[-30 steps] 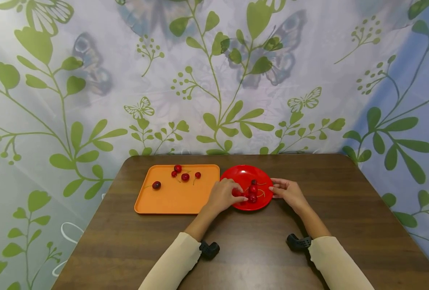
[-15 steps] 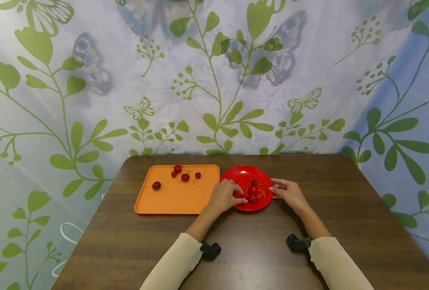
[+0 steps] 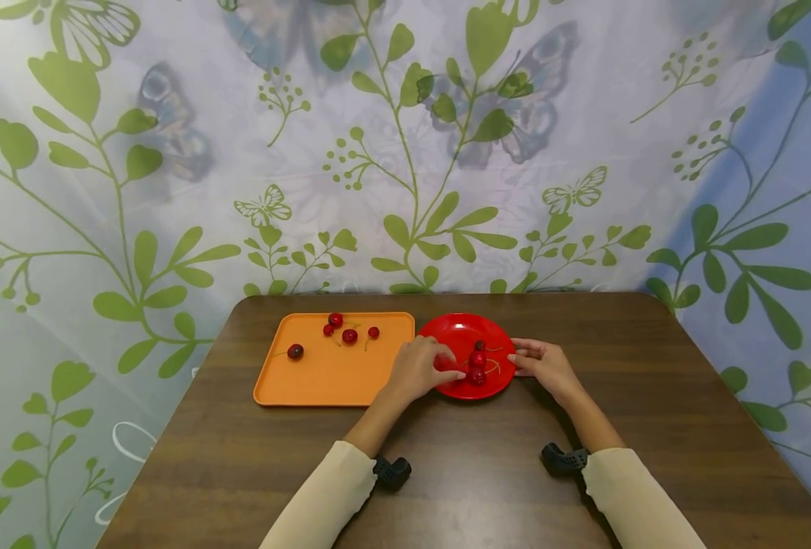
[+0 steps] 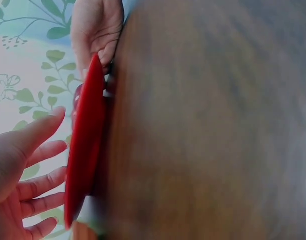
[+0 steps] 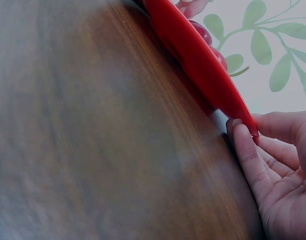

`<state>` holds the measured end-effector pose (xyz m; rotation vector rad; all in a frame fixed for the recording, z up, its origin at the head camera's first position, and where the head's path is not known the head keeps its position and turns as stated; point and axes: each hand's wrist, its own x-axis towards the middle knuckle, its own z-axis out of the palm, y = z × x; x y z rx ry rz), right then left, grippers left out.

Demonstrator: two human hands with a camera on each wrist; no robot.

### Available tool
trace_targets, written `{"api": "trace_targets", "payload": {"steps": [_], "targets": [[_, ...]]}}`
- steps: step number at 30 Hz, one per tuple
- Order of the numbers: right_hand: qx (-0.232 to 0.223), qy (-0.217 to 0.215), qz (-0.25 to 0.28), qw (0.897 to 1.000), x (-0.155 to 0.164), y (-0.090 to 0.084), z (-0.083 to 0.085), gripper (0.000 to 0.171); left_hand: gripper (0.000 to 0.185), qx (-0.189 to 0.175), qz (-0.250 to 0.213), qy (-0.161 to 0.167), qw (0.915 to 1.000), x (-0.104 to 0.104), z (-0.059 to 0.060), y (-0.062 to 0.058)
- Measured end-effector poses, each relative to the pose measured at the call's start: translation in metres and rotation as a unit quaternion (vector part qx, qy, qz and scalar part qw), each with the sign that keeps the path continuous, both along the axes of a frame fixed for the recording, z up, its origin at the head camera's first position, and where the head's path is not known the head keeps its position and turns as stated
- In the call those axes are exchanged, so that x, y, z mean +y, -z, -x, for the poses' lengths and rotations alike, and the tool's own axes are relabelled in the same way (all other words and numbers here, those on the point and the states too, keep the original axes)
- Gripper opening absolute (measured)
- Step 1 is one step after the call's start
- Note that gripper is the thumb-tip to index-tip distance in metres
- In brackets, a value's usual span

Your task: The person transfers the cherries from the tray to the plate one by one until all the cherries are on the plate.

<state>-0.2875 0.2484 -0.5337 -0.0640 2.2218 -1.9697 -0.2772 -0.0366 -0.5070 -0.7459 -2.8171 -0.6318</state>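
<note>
A red plate (image 3: 456,326) holds several cherries (image 3: 477,358) with stems, bunched on its right half. My right hand (image 3: 548,366) pinches the plate's right rim. The right wrist view shows the thumb above and the fingers (image 5: 248,150) below that rim. Over the plate's left part hovers my left hand (image 3: 419,370), thumb and fingers parted, the thumb tip close to the front cherries. In the left wrist view its fingers (image 4: 42,185) are spread beside the plate (image 4: 85,145) and nothing lies between them.
Left of the plate, its right edge close to the rim, lies an orange tray (image 3: 330,381). Several cherries (image 3: 350,336) are scattered in its back half, one dark cherry (image 3: 295,352) further left. Behind the brown wooden table (image 3: 474,473) hangs a leaf-patterned cloth (image 3: 351,191).
My left hand has drawn back slightly to the left, its thumb and fingers now further apart and away from the cherries. The right hand stays at the plate's rim.
</note>
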Motion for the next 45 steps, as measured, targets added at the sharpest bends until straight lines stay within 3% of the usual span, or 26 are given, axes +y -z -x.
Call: {"api": "trace_targets", "payload": {"steps": [7,17,34,45], "targets": [[0.01,0.004,-0.009,1.0,0.002,0.01,0.003,0.052,0.031,-0.02,-0.056,0.001,0.9982,-0.016,0.0,-0.014],[0.002,0.001,-0.002,1.0,0.003,0.013,0.006,0.05,0.035,-0.037,-0.089,-0.012,0.9953,-0.05,0.0,-0.021],[0.021,0.0,-0.012,1.0,0.0,0.011,0.002,0.05,0.037,-0.034,-0.119,-0.082,0.989,-0.128,-0.009,-0.025],[0.024,0.004,-0.011,1.0,0.001,0.01,0.003,0.049,0.036,-0.018,-0.12,-0.138,0.983,-0.163,-0.013,-0.026]]}}
